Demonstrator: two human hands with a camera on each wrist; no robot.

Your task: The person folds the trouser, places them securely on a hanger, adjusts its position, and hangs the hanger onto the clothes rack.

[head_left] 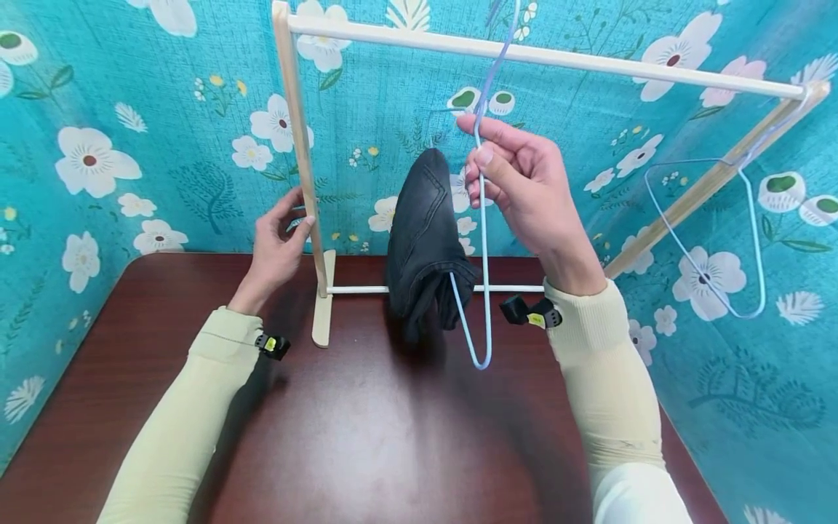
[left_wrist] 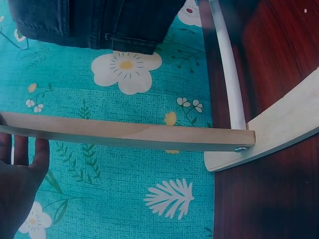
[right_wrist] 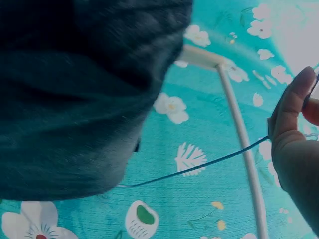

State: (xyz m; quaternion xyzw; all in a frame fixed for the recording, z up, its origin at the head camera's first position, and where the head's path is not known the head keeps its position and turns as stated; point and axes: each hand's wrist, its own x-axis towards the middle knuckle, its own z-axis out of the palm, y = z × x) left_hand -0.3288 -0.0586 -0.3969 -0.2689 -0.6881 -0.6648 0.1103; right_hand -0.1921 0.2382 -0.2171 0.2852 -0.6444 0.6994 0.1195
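Observation:
A pale blue wire hanger is pinched between the thumb and fingers of my right hand, just in front of the rack's top bar. Folded dark jeans hang from this hanger, over its left part. In the right wrist view the jeans fill the upper left, and the hanger wire runs from them to the hand. My left hand holds the left post of the wooden rack, thumb in front and fingers behind. The left wrist view shows fingers against the post.
On the rack's right side hangs another wire hanger with nothing on it. A white lower rod joins the posts near the dark red table. Teal flowered cloth covers the walls behind and beside it.

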